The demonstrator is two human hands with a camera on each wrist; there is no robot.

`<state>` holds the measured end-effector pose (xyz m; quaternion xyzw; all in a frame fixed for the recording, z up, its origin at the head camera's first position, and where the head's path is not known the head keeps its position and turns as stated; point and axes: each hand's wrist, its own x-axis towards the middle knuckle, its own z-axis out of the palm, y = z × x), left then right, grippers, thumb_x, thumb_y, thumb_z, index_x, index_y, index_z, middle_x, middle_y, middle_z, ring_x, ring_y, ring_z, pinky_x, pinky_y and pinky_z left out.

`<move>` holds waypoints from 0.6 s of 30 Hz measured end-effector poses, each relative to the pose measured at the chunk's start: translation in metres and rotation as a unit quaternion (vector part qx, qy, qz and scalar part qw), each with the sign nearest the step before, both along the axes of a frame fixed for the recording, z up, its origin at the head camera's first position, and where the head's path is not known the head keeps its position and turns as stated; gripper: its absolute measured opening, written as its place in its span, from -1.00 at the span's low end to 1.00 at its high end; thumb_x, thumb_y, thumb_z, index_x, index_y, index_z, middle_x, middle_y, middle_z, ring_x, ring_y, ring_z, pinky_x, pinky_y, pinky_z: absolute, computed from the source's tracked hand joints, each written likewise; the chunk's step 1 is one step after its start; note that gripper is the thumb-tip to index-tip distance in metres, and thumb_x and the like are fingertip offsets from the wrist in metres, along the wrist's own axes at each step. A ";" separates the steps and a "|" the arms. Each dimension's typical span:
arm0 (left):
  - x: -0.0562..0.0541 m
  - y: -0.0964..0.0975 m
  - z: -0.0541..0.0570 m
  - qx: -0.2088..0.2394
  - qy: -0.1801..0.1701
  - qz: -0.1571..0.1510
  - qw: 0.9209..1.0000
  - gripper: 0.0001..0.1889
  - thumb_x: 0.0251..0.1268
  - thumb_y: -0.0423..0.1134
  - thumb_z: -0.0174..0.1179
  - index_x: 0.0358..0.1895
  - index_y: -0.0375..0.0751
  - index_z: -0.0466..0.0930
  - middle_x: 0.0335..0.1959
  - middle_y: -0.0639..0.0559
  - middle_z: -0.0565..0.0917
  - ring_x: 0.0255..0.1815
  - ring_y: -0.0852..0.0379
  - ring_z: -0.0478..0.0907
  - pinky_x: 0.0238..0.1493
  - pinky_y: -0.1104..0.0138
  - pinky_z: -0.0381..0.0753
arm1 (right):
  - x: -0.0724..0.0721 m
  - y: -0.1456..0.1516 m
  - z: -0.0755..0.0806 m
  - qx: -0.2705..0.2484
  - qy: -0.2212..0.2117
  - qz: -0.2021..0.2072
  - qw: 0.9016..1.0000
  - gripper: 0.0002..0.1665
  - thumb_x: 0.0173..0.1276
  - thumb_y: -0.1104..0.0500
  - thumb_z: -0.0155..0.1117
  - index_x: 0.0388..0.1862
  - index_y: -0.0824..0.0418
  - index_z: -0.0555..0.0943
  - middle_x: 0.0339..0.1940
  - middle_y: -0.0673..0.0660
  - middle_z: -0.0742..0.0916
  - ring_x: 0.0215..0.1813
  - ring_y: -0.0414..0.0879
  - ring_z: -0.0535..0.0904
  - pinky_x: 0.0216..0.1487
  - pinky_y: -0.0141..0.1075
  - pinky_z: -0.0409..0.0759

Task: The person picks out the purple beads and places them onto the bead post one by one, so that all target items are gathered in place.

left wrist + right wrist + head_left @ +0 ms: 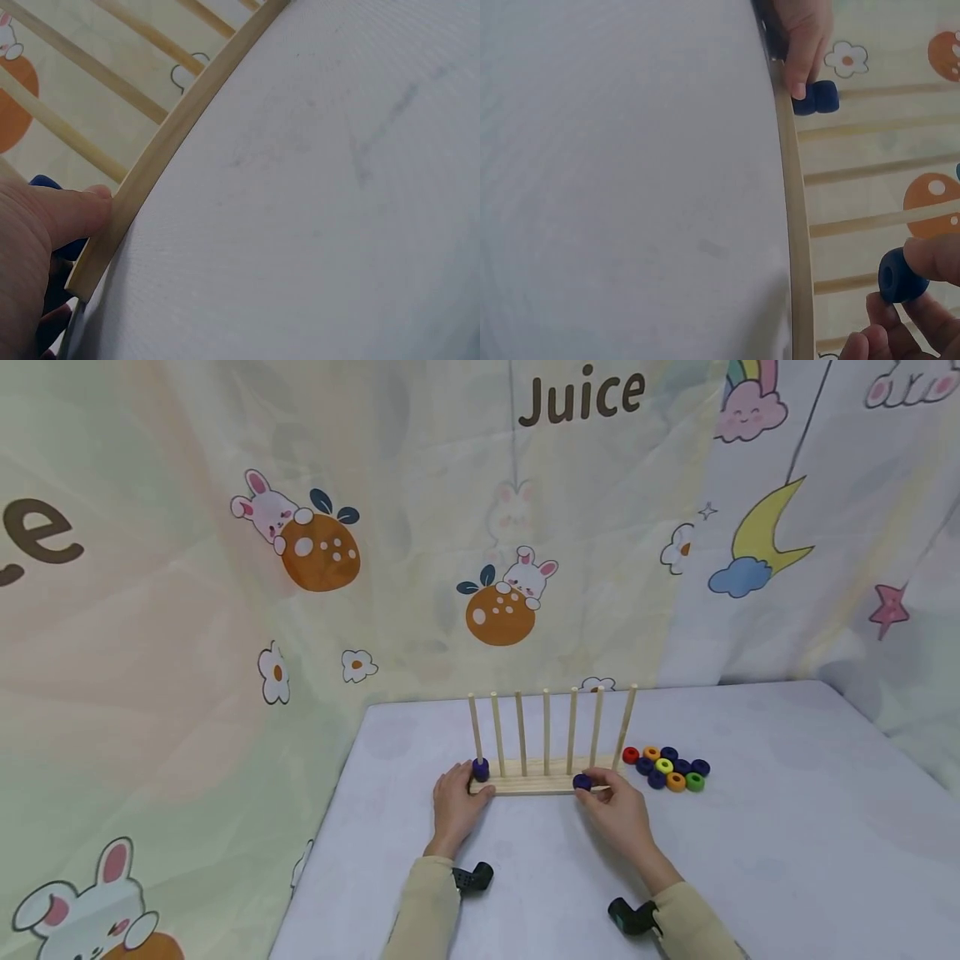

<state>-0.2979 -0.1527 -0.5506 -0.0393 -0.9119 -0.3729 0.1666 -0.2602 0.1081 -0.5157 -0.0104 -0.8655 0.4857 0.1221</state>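
A wooden peg rack (pixel 525 786) with a row of several upright pegs stands on the table. Two dark blue beads (pixel 823 97) are stacked on its leftmost peg. My left hand (pixel 455 803) grips the rack's left end, the thumb on the front edge of the base (pixel 166 150) beside those beads. Between thumb and fingers my right hand (pixel 621 814) pinches another blue bead (pixel 902 276), its hole showing in the right wrist view. That bead is in front of the right-hand pegs, off any peg.
Right of the rack lies a group of loose beads, among them a red bead (pixel 631 755), a yellow bead (pixel 663 766), a green bead (pixel 695 782) and several blue ones. A white cloth covers the table (pixel 787 843). Behind hangs a printed curtain (pixel 420 527).
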 end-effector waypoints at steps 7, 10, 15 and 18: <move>-0.001 0.001 0.000 0.002 -0.006 -0.002 1.000 -0.39 0.15 -0.10 0.38 0.24 -0.34 0.51 0.22 -0.23 0.57 0.36 -0.20 0.35 0.44 -0.08 0.08 | -0.002 -0.008 0.007 -0.002 0.000 0.016 1.000 -0.63 0.22 0.19 0.44 0.00 0.21 0.63 -0.13 0.15 0.73 -0.30 -0.11 0.57 -0.37 -0.43 0.54; 0.000 0.001 0.000 0.000 -0.003 -0.001 1.000 -0.39 0.15 -0.10 0.38 0.23 -0.35 0.52 0.22 -0.24 0.57 0.36 -0.20 0.36 0.44 -0.08 0.09 | -0.003 -0.011 0.012 0.004 0.001 0.019 1.000 -0.63 0.23 0.18 0.43 0.01 0.20 0.63 -0.12 0.14 0.73 -0.29 -0.10 0.56 -0.35 -0.43 0.54; -0.001 0.001 -0.001 -0.004 -0.001 0.006 1.000 -0.39 0.14 -0.12 0.39 0.23 -0.36 0.52 0.22 -0.25 0.57 0.35 -0.20 0.37 0.44 -0.06 0.09 | -0.005 -0.016 0.021 0.010 0.001 0.026 1.000 -0.60 0.25 0.17 0.42 0.06 0.21 0.62 -0.11 0.15 0.72 -0.26 -0.07 0.55 -0.33 -0.45 0.55; -0.001 0.001 -0.002 -0.005 -0.002 0.006 1.000 -0.39 0.14 -0.11 0.39 0.23 -0.37 0.52 0.22 -0.25 0.57 0.35 -0.20 0.36 0.44 -0.05 0.09 | -0.007 -0.016 0.026 0.008 0.009 0.024 1.000 -0.60 0.24 0.18 0.42 0.06 0.22 0.63 -0.12 0.15 0.73 -0.26 -0.06 0.56 -0.34 -0.44 0.54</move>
